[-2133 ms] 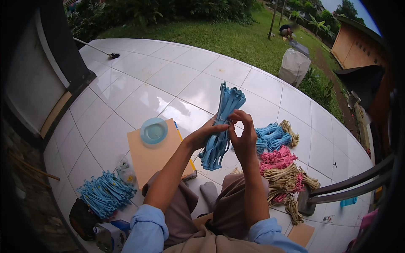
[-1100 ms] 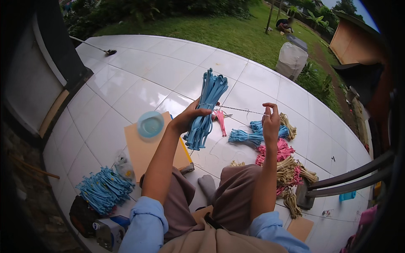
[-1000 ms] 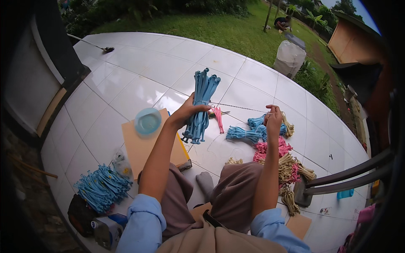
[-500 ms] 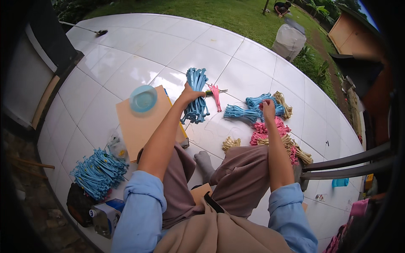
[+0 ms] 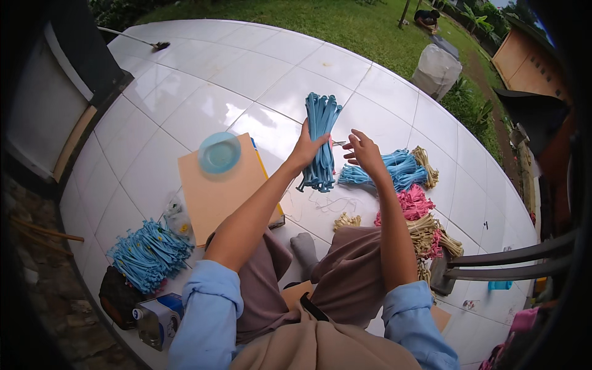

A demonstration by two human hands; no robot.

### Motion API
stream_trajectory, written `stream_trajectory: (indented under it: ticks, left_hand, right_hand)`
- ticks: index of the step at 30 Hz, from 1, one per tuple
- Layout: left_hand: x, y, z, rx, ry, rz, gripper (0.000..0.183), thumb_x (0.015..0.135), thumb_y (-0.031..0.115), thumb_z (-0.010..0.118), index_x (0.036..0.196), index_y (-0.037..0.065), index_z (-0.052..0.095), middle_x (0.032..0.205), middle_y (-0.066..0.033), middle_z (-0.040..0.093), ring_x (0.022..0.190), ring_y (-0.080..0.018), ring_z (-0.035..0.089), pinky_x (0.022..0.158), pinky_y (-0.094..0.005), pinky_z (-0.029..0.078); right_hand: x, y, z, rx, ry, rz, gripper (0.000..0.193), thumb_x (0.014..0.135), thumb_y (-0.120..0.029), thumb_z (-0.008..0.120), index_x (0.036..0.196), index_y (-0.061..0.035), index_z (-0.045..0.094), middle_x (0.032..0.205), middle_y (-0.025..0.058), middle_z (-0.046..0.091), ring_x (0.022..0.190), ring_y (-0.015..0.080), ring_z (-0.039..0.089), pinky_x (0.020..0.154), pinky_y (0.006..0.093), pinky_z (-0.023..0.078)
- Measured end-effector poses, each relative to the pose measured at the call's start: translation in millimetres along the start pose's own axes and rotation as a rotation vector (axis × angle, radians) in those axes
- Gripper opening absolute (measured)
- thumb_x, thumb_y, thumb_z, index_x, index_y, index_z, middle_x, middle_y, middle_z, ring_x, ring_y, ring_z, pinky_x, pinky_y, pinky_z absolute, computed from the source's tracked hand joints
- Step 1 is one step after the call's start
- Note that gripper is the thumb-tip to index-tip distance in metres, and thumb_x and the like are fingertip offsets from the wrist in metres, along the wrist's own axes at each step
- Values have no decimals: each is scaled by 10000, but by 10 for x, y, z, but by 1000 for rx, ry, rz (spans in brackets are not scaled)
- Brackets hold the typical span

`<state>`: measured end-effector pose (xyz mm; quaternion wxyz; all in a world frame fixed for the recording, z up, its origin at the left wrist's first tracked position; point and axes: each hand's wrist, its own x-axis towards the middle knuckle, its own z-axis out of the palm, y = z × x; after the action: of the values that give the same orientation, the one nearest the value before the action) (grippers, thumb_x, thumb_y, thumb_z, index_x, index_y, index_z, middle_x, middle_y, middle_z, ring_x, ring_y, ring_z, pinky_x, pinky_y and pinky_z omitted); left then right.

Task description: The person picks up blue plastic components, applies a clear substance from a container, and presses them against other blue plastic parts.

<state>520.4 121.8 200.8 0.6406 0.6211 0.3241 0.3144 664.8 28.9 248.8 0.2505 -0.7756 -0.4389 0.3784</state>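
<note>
Gripping a nearly upright blue bundle [image 5: 321,123] above the white tiled floor [image 5: 265,74], the left hand [image 5: 304,150] encircles its middle; the right hand [image 5: 366,152], closed and farther out moments ago, now hovers nearby, fingers spread and apparently empty, leaving support to one hand.

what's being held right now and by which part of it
The left hand grips a blue bundle around its middle; the right hand is open, holding nothing visible.

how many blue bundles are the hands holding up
1: the blue bundle in the left hand. The open right hand holds no bundle, and none seems hidden.
</note>
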Motion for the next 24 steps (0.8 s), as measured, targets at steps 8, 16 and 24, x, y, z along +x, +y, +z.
stream_trajectory:
  ticks: [8, 16, 24]
  left_hand:
    - [39, -734, 163, 59, 134, -452, 766, 820, 158, 559, 1400, 53, 70, 1320, -209, 375, 1152, -294, 469, 928, -362, 416]
    - [-390, -2094, 454, -370, 437, -449, 754, 824, 64, 561, 1414, 71, 92, 1231, -164, 484, 1046, -237, 546, 853, -332, 463]
    - [-60, -2022, 330, 65, 662, -406, 443, 818, 178, 541, 1237, 41, 490, 1282, -144, 476, 1168, -287, 460, 976, -355, 354]
  right_hand:
    - [343, 643, 659, 272, -546, 45, 572, 818, -375, 651, 1215, -49, 398, 1029, 68, 557, 888, 133, 552, 725, 281, 464]
    - [774, 1101, 999, -683, -538, -216, 409, 806, -224, 616, 1094, 33, 483, 939, 251, 607, 889, 349, 607, 718, 403, 485]
    - [1017, 959, 930, -621, -75, -354, 221, 729, 44, 494, 949, 41, 504, 762, 257, 610, 772, 418, 599, 703, 480, 473]
